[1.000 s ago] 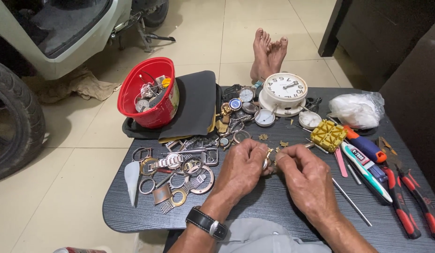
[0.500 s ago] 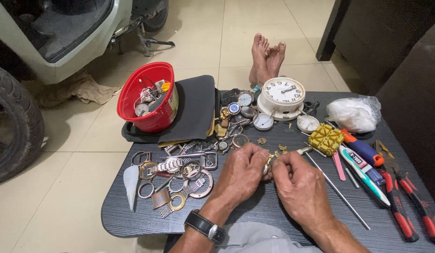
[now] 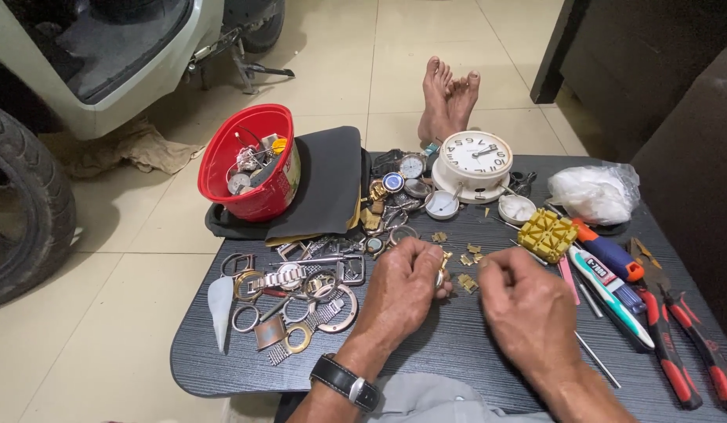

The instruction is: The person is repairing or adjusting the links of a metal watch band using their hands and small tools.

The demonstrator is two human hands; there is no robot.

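Note:
My left hand [image 3: 401,288], with a black wristwatch [image 3: 344,381] on its wrist, pinches a small gold watch-band piece [image 3: 442,269] between its fingertips over the dark table [image 3: 426,360]. My right hand [image 3: 526,307] is beside it, a short gap apart, fingers curled; whether it grips anything is hidden. Loose gold band links [image 3: 467,283] lie on the table between and just beyond both hands.
Watch cases and bands [image 3: 297,294] lie at the left. A red bowl [image 3: 250,164] of parts sits on a black pouch [image 3: 328,184]. White alarm clock [image 3: 475,160], plastic bag [image 3: 594,192], yellow holder block [image 3: 547,234], glue tube [image 3: 606,282], red pliers [image 3: 685,345] at right. Bare feet [image 3: 450,94] beyond.
My hands were touching, working one piece together; now the right hand has pulled away to the right and the left keeps the gold piece.

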